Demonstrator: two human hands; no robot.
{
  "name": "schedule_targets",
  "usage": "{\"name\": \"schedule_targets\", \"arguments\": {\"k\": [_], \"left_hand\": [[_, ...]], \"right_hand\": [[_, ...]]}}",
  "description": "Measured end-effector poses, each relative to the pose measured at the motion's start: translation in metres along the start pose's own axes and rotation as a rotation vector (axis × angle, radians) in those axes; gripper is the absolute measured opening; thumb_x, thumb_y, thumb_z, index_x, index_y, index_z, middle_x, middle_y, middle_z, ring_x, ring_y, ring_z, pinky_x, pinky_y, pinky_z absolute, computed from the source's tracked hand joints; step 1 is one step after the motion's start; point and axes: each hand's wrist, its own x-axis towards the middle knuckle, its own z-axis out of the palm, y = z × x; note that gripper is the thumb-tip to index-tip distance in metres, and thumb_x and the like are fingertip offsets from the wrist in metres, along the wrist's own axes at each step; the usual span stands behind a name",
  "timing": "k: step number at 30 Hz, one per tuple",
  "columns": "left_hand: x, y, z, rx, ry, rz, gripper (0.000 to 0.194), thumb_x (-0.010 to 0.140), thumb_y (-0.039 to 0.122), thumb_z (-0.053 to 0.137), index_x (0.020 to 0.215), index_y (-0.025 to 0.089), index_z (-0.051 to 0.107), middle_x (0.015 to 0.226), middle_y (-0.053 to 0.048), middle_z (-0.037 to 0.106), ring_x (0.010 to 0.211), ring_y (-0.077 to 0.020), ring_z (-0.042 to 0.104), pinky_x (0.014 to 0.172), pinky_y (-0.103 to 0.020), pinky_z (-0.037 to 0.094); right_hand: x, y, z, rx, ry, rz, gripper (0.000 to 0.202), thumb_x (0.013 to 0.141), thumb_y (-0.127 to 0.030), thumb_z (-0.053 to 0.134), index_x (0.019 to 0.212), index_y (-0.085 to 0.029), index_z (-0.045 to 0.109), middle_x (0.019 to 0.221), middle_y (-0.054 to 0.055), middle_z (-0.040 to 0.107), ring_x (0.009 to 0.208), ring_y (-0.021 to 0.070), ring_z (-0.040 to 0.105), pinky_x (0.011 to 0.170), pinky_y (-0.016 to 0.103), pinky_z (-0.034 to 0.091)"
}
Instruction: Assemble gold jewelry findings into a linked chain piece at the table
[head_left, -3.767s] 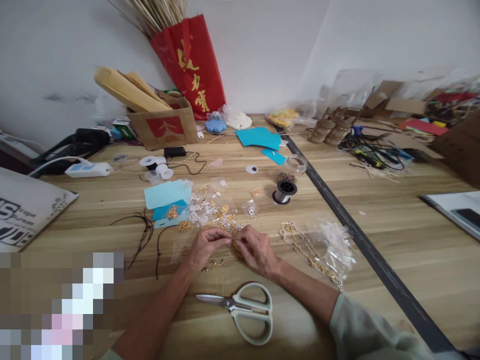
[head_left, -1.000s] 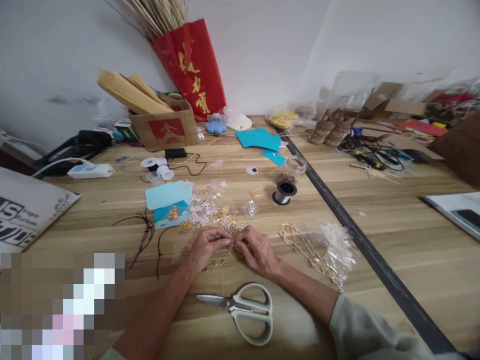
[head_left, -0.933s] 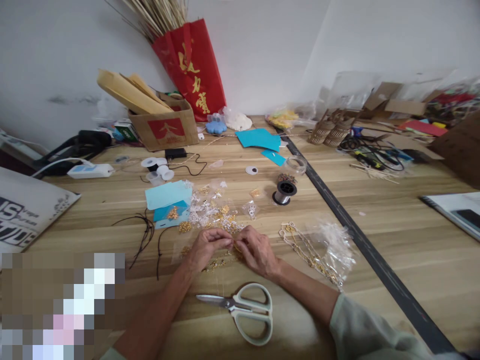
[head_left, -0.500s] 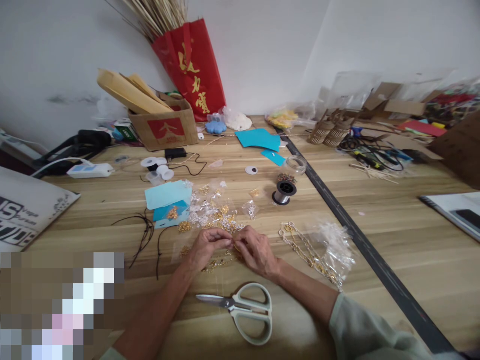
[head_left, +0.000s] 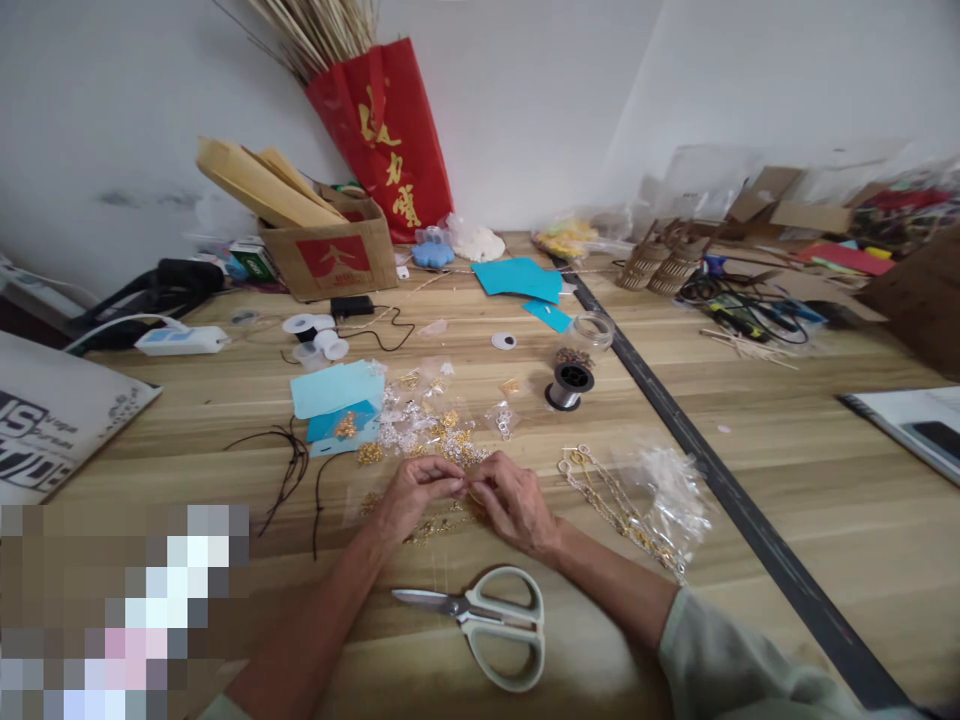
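My left hand (head_left: 421,492) and my right hand (head_left: 516,503) meet at the fingertips over the table, each closed in a pinch. Whatever lies between the fingers is too small to make out. Just beyond them spreads a heap of gold and silver jewelry findings (head_left: 439,430), partly in clear plastic. Below the left hand lies a string of gold beads (head_left: 433,527). Scissors with pale green handles (head_left: 480,620) rest on the table nearer to me. To the right are gold and silver chains (head_left: 615,505) beside a crumpled clear plastic bag (head_left: 671,500).
A spool of wire (head_left: 568,386) and a clear round jar (head_left: 589,335) stand beyond my right hand. Blue cards (head_left: 337,390) and black cords (head_left: 289,475) lie to the left. Farther back are a cardboard box (head_left: 330,245) and a red bag (head_left: 401,140).
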Motion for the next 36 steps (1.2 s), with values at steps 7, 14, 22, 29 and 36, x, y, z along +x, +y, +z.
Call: {"name": "schedule_targets", "arguments": {"k": [7,14,22,29,36], "left_hand": [[-0.0008,0.0000,0.0006,0.013,-0.003,0.011,0.014,0.060,0.022,0.076,0.070,0.014,0.069,0.062,-0.001,0.069,0.059,-0.0134,0.063,0.065,-0.026,0.050],[-0.0016,0.0024,0.0016,0.012,-0.027,0.015,0.014,0.060,0.022,0.076,0.070,0.014,0.069,0.061,-0.001,0.069,0.059,-0.0132,0.062,0.064,-0.025,0.050],[-0.0013,0.0020,0.0012,0.057,-0.023,0.019,0.014,0.060,0.022,0.076,0.068,0.014,0.069,0.060,-0.001,0.068,0.058,-0.0126,0.061,0.063,-0.024,0.049],[-0.0018,0.0023,0.0009,0.085,0.016,0.052,0.011,0.059,0.021,0.076,0.067,0.015,0.070,0.068,-0.001,0.069,0.065,-0.0127,0.060,0.066,-0.023,0.048],[-0.0005,0.0016,0.0001,0.093,0.044,0.054,0.011,0.059,0.021,0.075,0.066,0.015,0.070,0.068,-0.002,0.069,0.064,-0.0134,0.060,0.065,-0.024,0.047]], "right_hand": [[0.0012,-0.0010,-0.0010,-0.006,0.002,-0.017,0.010,0.092,-0.017,0.042,0.090,-0.018,0.051,0.081,0.005,0.059,0.075,0.0149,0.055,0.066,0.026,0.044],[0.0013,-0.0009,-0.0006,-0.025,-0.004,-0.014,0.010,0.091,-0.017,0.041,0.089,-0.019,0.050,0.081,0.006,0.059,0.074,0.0153,0.056,0.065,0.026,0.045],[0.0010,-0.0004,0.0008,-0.039,0.018,-0.029,0.009,0.091,-0.017,0.042,0.089,-0.019,0.050,0.080,0.005,0.058,0.073,0.0149,0.055,0.063,0.026,0.044],[0.0019,-0.0013,0.0006,-0.033,0.036,-0.013,0.009,0.091,-0.017,0.042,0.090,-0.019,0.051,0.080,0.005,0.058,0.073,0.0151,0.055,0.063,0.026,0.044],[0.0019,-0.0010,0.0003,-0.042,0.019,0.006,0.010,0.091,-0.018,0.042,0.089,-0.019,0.051,0.080,0.005,0.059,0.073,0.0155,0.055,0.064,0.027,0.045]]}}
